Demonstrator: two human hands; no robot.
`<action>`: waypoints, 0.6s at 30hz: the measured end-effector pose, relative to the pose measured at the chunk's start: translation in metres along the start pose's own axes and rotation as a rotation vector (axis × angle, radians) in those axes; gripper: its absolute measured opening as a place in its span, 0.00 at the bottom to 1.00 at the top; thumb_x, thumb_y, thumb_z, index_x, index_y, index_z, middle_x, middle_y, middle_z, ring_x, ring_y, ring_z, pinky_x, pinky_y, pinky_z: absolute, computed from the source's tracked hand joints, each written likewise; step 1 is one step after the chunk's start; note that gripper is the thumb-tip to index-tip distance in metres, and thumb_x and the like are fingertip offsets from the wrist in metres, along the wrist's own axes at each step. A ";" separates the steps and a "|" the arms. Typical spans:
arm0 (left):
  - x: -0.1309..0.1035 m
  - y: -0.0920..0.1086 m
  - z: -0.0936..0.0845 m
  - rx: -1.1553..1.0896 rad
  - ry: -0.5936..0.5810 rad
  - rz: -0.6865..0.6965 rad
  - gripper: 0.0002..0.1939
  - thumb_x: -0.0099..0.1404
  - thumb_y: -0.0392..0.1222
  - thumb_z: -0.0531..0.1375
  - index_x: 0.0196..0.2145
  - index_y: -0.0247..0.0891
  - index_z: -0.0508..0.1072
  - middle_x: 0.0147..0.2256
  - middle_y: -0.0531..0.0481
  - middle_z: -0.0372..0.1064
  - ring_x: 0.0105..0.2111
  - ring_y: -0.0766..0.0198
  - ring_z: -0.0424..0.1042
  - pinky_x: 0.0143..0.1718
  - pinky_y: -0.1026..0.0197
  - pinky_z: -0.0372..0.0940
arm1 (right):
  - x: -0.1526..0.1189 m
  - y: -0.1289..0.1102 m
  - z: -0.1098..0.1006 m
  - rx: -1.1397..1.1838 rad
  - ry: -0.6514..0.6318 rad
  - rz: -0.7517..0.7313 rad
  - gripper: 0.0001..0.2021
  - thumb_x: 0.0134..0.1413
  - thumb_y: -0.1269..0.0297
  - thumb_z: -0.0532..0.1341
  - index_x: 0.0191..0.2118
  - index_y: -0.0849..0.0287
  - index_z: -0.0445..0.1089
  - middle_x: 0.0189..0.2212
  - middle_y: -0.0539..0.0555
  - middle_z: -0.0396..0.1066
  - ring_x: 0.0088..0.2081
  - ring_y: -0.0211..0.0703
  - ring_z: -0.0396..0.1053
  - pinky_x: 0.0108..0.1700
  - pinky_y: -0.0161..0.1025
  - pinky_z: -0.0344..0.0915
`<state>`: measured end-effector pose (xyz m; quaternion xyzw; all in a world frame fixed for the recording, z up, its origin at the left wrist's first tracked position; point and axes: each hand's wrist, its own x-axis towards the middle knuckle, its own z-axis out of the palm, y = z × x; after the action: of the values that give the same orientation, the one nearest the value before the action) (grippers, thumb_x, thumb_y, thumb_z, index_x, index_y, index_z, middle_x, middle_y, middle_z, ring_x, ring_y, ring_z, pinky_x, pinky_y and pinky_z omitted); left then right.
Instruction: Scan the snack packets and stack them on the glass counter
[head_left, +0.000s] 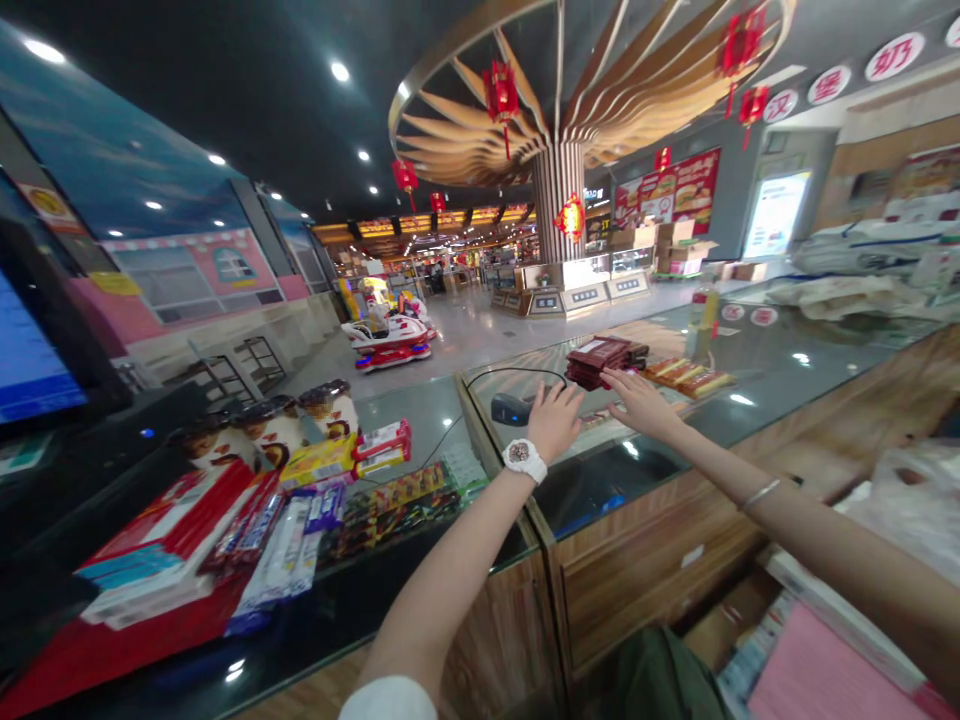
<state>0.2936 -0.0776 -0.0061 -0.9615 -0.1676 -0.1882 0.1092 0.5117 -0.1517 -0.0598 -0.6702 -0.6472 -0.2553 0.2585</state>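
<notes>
A stack of dark red flat packs (600,358) lies on the glass counter (810,370). My right hand (643,402), its fingers stretched out, reaches to the near right edge of the stack. To the left, my left hand (556,420) is spread palm down over the counter, with a white watch (525,459) on the wrist. It is nearest to a black device with a small blue light (511,409). Neither hand holds anything that shows. Yellow-brown packs (690,379) lie just right of the stack.
Left on the counter are red boxes (169,530), purple and silver bars (289,540), yellow packs (322,460) and lidded cups (330,408). A bottle (703,322) stands behind the packs. A black cable crosses the glass. Below right, an open drawer holds a pink item (832,670).
</notes>
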 end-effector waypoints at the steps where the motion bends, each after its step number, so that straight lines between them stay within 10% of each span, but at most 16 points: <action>1: 0.007 0.003 0.004 0.001 0.000 0.005 0.24 0.69 0.41 0.54 0.62 0.39 0.63 0.65 0.44 0.58 0.65 0.53 0.54 0.69 0.39 0.41 | -0.001 0.007 0.001 -0.005 0.001 0.017 0.30 0.56 0.64 0.56 0.64 0.63 0.58 0.63 0.64 0.61 0.62 0.57 0.61 0.63 0.56 0.57; 18: 0.108 0.032 0.081 0.030 0.040 0.030 0.26 0.67 0.39 0.52 0.61 0.30 0.64 0.63 0.39 0.60 0.66 0.49 0.53 0.69 0.41 0.41 | 0.009 0.072 0.035 -0.028 -0.062 0.186 0.27 0.53 0.72 0.56 0.60 0.66 0.64 0.62 0.66 0.62 0.63 0.56 0.60 0.63 0.56 0.57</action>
<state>0.4260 -0.0539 -0.0411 -0.9582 -0.1538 -0.2034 0.1298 0.5846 -0.1233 -0.0809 -0.7385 -0.5862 -0.2184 0.2517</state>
